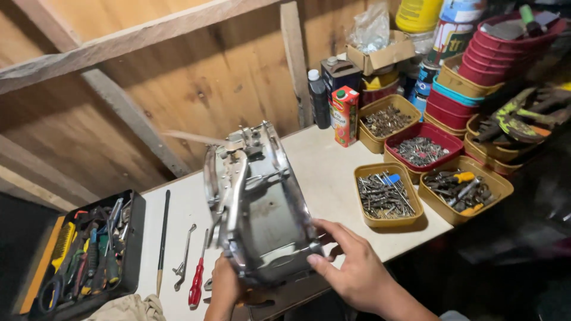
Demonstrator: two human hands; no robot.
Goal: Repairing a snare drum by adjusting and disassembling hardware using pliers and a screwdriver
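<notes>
Both hands clasped around upright metal housing.

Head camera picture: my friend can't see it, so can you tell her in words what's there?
Two hands, the left hand and the right hand, hold a shiny metal box tilted up over a pale workbench. A red-handled screwdriver and a toolbox lie to the left, and trays of screws sit to the right.

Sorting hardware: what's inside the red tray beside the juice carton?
The red tray holds a heap of small grey metal pieces, too small to identify. Its bottom is mostly covered.
</notes>
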